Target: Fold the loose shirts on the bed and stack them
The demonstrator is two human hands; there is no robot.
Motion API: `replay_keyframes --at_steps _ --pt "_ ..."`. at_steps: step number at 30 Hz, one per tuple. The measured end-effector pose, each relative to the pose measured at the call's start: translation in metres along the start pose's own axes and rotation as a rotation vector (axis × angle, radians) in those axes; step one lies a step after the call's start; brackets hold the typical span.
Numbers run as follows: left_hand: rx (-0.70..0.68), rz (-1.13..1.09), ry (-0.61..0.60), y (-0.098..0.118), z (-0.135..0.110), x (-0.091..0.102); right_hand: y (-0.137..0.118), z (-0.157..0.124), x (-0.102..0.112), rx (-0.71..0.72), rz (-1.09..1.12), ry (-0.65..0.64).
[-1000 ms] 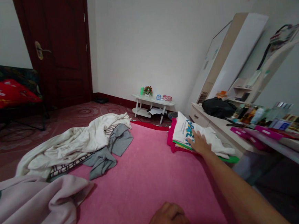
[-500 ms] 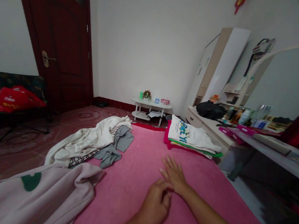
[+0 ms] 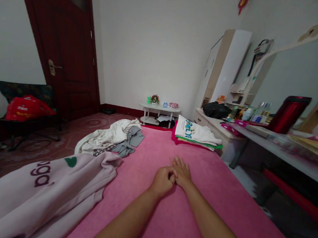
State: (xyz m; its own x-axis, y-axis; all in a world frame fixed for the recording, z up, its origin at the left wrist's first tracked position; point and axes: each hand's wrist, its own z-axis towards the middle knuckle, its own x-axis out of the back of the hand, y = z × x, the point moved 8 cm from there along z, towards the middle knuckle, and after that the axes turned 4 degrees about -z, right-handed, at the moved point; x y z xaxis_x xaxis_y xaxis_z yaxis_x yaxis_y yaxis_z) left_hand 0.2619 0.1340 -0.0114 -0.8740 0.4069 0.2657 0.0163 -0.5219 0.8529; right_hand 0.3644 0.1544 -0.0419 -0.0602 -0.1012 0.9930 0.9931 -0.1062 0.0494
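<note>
Both my hands rest on the pink bed cover (image 3: pixel 156 156) in the middle of the view. My right hand (image 3: pixel 182 172) lies flat with fingers stretched out, holding nothing. My left hand (image 3: pixel 163 180) is curled closed, its knuckles touching the right hand's thumb side; nothing shows inside it. A pale pink sweatshirt (image 3: pixel 46 192) with dark lettering lies to the left of my left arm. A stack of folded clothes (image 3: pixel 194 133), white printed shirt on top, sits at the bed's far right corner.
A heap of white and grey clothes (image 3: pixel 113 139) lies at the bed's far left. A desk (image 3: pixel 259 133) with bottles, a black bag and a red flask runs along the right. A small white table (image 3: pixel 160 113), dark door (image 3: pixel 68 56) and chair with red bag (image 3: pixel 27 107) stand beyond.
My right hand left the folded stack and came back to the middle of the bed beside my left hand. The view shifted back, showing more of my arms and the sweatshirt.
</note>
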Motion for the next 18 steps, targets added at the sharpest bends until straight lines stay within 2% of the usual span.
replay_keyframes --at_steps 11,18 --pt "0.029 -0.097 -0.071 -0.01 -0.005 -0.004 0.002 -0.023 0.004 -0.056 0.082 0.018" --pt "0.037 -0.138 -0.076 -0.011 -0.006 -0.005 0.007 -0.026 0.01 -0.065 0.168 0.084"
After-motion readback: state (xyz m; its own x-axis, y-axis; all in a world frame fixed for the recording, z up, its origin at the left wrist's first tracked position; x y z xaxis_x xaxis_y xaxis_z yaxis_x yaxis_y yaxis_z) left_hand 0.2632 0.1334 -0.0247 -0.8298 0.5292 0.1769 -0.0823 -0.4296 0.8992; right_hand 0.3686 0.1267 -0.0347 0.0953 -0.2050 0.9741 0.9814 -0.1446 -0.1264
